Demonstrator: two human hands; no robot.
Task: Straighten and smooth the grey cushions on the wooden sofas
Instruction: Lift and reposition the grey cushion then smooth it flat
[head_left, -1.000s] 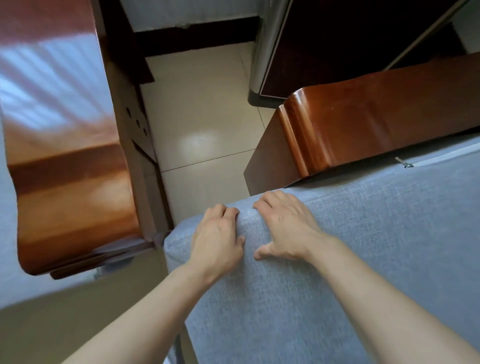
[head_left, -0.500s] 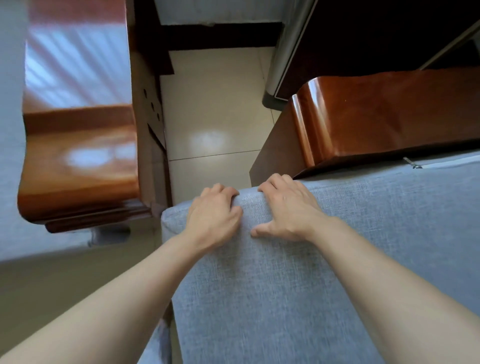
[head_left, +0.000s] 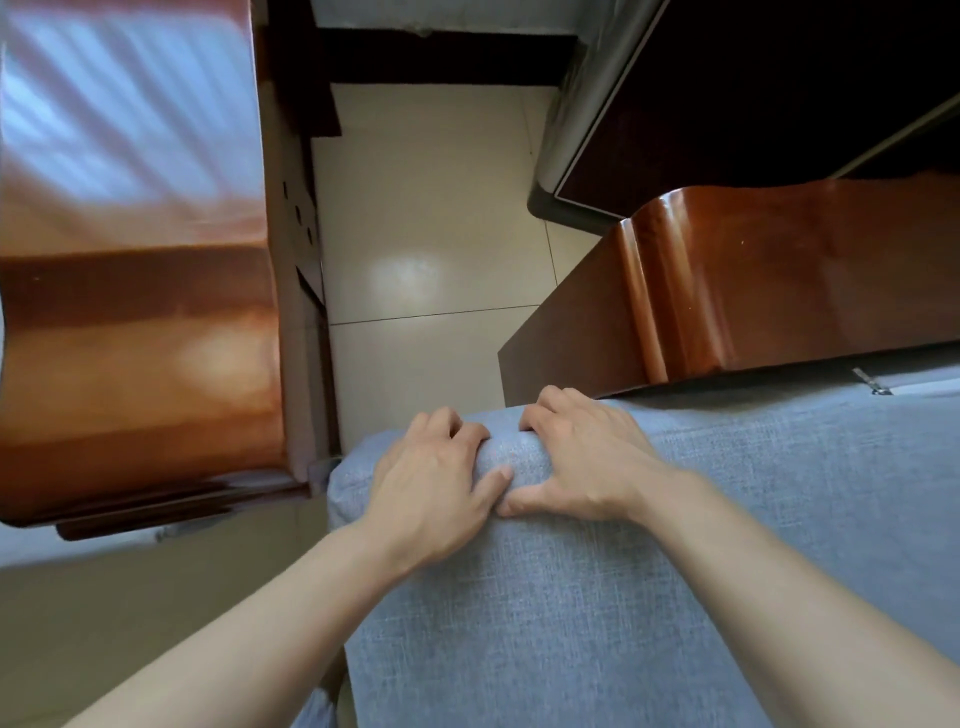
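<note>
A large grey fabric cushion (head_left: 675, 571) fills the lower right of the view, lying against a glossy wooden sofa armrest (head_left: 779, 280). My left hand (head_left: 431, 478) and my right hand (head_left: 582, 462) sit side by side on the cushion's far top edge. The fingers of both curl over that edge and grip it, and the thumbs lie on the near face, almost touching. A zip pull (head_left: 872, 384) shows on the cushion at the right, close under the armrest.
A second glossy wooden armrest (head_left: 135, 338) stands at the left, with a strip of pale cushion below it. Beige tiled floor (head_left: 426, 234) runs between the two sofas. A dark cabinet (head_left: 727, 93) stands at the back right.
Both hands have stayed gripping the cushion's top edge. Their thumbs have drawn closer together, and the fabric has bunched a little between them. The view has shifted slightly.
</note>
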